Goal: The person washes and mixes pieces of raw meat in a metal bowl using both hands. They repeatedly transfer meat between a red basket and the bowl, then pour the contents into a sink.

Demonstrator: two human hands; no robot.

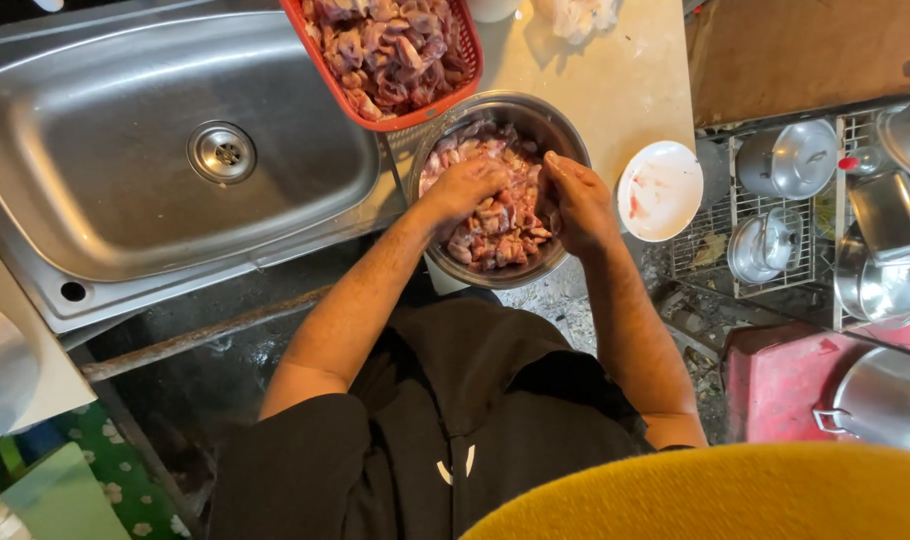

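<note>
Steel bowl [565, 135]: my left hand [467, 186] and right hand [578, 197] sit in meat [500, 225], fingers curled in; I'd mix gently, away from rim.

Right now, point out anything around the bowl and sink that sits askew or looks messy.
The red basket of meat pieces sits half over the rim of the metal bowl, overlapping it rather than flat on the counter. The small white plate beside the bowl carries reddish smears. Both hands, left hand and right hand, are in the meat.

Red basket [320, 60] of meat runs off top.
</note>
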